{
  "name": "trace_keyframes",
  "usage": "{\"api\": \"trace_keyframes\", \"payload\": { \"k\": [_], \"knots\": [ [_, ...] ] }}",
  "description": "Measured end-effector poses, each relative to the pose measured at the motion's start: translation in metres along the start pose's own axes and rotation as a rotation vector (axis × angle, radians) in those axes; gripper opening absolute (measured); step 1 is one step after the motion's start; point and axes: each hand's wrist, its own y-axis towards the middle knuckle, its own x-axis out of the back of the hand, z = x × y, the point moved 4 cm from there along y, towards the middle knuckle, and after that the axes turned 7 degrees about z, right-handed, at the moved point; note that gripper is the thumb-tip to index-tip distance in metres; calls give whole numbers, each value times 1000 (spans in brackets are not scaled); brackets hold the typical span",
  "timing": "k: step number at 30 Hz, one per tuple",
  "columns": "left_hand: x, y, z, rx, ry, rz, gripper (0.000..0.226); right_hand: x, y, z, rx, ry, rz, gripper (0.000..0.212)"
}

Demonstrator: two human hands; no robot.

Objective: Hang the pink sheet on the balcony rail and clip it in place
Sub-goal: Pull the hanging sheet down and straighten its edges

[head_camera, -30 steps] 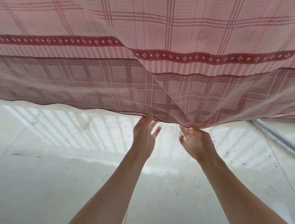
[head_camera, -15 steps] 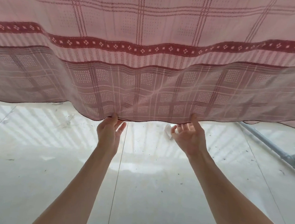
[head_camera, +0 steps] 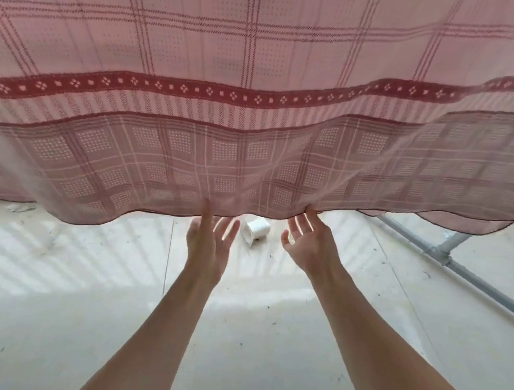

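Pink sheet hangs overhead; my left hand and right hand reach up, fingers spread, fingertips touching its lower hem.

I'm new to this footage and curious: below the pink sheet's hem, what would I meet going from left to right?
Left hand → white roll on the floor → right hand → grey metal pipe at far right.

pink sheet: thin woven cloth, matt, semi-sheer along its lower border, darker red patterned band | floor: pale, smooth, dull sheen, specked with grit | pipe: grey metal, smooth, slight gloss | roll: white paper, matt
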Motion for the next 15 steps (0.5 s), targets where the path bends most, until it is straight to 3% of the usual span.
{"api": "trace_keyframes", "payload": {
  "k": [2, 5, 9, 12, 15],
  "knots": [
    [-26, -4, 24, 69, 30, 135, 7, 3, -7, 4, -37, -11, -3, 15],
    [-55, -9, 49, 140, 173, 234, 15, 15, -17, 17, -66, -84, -22, 18],
    [-59, -7, 62, 154, 173, 187, 18, 31, -22, 56, -26, 119, 16, 9],
    [-44, -5, 60, 109, 161, 115, 19, 40, -17, 76, 40, 334, 15, 18],
    [-31, -3, 46, 41, 120, 43, 16, 49, -8, 87, 87, 409, -21, 8]
  ]
}}
